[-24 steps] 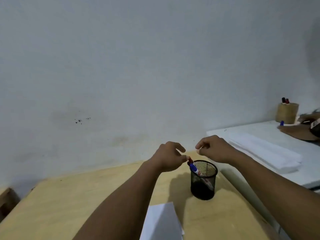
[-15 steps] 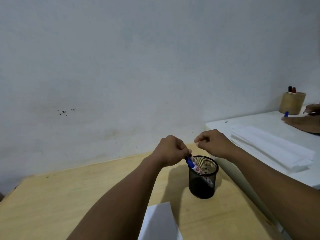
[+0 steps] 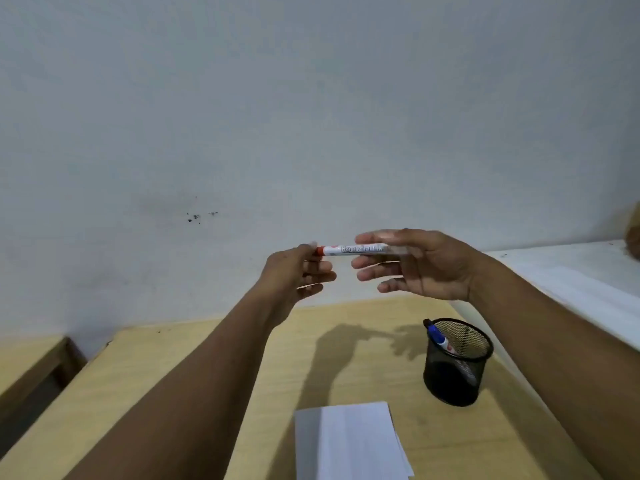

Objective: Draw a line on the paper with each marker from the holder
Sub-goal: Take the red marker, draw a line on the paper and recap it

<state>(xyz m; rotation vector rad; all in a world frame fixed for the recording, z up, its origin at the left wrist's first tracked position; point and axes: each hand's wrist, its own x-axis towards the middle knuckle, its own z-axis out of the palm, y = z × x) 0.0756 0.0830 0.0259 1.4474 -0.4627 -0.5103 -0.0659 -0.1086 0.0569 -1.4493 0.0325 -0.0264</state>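
A red-capped white marker is held level in the air above the wooden table. My left hand pinches its red cap end. My right hand holds the other end between thumb and forefinger, the remaining fingers spread. Lower right, a black mesh holder stands on the table with a blue marker leaning inside it. A white sheet of paper lies at the near edge, below my hands.
A white table with stacked white paper adjoins on the right. A brown object shows at the far right edge. A plain wall rises behind. A lower wooden piece sits at the far left.
Both hands have risen from the holder's rim, lifting the red marker out. It now lies level between the two hands. The blue marker stays in the holder.
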